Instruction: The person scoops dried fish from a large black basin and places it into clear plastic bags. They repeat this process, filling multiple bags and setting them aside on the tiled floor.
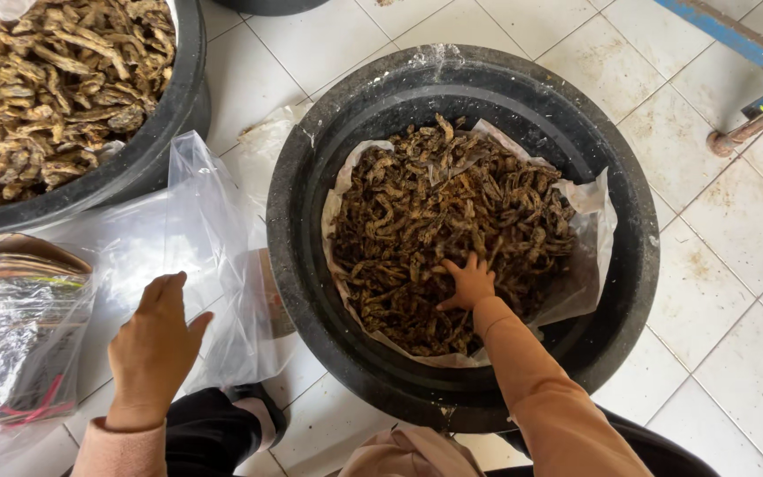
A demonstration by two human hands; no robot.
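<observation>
Right hand (pixel 467 284) spread, fingers sunk in brown dried strips (pixel 434 221) inside black tub (pixel 311 168); nothing gripped yet. Left hand (pixel 154 344) flat, holding clear bag (pixel 196 238) left of tub. Best scooped shallow, bag mouth near.

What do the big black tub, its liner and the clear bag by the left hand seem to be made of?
Black tub: probably rubber or thick plastic, matte, with a ridged, scuffed rim.
Liner: thin whitish plastic sheet, or perhaps paper; crinkled and slightly translucent.
Clear bag near the left hand: thin plastic film, glossy and wrinkled.
</observation>
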